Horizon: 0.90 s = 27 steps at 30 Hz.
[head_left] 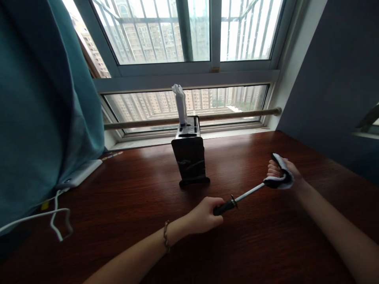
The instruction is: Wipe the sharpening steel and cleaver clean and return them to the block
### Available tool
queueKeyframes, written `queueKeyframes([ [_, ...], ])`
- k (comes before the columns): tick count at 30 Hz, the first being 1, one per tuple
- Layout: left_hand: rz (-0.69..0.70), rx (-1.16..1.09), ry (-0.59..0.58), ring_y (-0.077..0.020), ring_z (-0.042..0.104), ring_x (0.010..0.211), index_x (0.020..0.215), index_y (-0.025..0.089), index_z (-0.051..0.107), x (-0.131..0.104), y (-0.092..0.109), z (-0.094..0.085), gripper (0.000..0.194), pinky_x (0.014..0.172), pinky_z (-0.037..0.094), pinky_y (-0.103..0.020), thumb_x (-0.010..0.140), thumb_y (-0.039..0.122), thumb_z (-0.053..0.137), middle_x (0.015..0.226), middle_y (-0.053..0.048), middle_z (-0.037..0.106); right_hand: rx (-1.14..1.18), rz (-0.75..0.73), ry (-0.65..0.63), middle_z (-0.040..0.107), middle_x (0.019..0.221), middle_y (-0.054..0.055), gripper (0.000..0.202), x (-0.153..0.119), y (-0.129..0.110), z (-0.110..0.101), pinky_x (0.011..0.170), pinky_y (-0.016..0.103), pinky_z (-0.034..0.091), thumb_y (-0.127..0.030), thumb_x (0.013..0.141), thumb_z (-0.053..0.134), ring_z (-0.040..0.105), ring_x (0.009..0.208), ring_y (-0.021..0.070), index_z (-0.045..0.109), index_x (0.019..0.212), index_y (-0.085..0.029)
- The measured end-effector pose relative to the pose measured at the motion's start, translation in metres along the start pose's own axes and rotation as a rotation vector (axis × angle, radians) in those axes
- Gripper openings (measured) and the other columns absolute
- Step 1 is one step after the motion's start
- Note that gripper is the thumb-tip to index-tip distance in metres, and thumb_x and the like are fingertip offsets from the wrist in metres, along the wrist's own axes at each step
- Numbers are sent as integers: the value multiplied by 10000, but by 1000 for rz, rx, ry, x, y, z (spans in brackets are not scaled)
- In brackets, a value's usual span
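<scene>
My left hand is closed around the black handle of a honing steel, whose round guard sits just past the thumb. The steel's pale rod slants up to the right above the wooden table. At its far end my right hand grips a black-and-white cloth. The cloth wraps round the end of the rod, so the tip is hidden. Beyond my left hand stands a black knife block with slots on top. A white upright piece sticks out of one slot; its kind is unclear.
The reddish-brown wooden table reaches to a window with a rail across it. On the left, a teal curtain hangs beside a white power strip and a white cable. A dark wall rises on the right.
</scene>
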<state>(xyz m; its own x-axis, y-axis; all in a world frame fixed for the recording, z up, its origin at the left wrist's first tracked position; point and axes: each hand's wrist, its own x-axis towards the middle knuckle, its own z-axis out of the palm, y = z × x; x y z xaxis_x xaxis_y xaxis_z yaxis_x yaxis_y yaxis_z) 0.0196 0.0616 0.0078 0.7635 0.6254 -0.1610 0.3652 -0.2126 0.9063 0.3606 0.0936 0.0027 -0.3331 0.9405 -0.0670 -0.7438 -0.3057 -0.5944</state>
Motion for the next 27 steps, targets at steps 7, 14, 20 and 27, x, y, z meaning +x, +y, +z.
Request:
queueKeyframes([
  [7,-304,-739,-365,-37,148,355,757,175,483,6,-3,-10,139,336,106,-172,627,154,530,437,99,285,58,-153,-78,142,446,-64,457,0,6,1,375,234,276,-369,875,403,141,374,78,118,554,-212],
  [14,31,-64,92,-59,402,531,759,128,584,6,-13,4,138,467,302,-172,639,107,519,615,44,466,150,-306,-124,198,457,-69,473,0,17,-2,402,246,309,-297,770,549,213,393,77,135,557,-214],
  [20,-147,-157,-14,-44,370,330,893,137,584,7,-14,4,224,309,239,-159,683,162,510,543,70,428,240,-373,-12,266,443,-50,525,5,32,-5,400,238,352,-304,668,629,271,410,77,129,543,-209],
  [27,-192,-364,-33,-43,331,285,877,134,586,12,-16,1,252,273,248,-149,630,128,535,456,84,435,179,-533,168,334,453,-16,477,-2,11,-7,462,236,395,-434,774,545,369,445,88,196,553,-196],
])
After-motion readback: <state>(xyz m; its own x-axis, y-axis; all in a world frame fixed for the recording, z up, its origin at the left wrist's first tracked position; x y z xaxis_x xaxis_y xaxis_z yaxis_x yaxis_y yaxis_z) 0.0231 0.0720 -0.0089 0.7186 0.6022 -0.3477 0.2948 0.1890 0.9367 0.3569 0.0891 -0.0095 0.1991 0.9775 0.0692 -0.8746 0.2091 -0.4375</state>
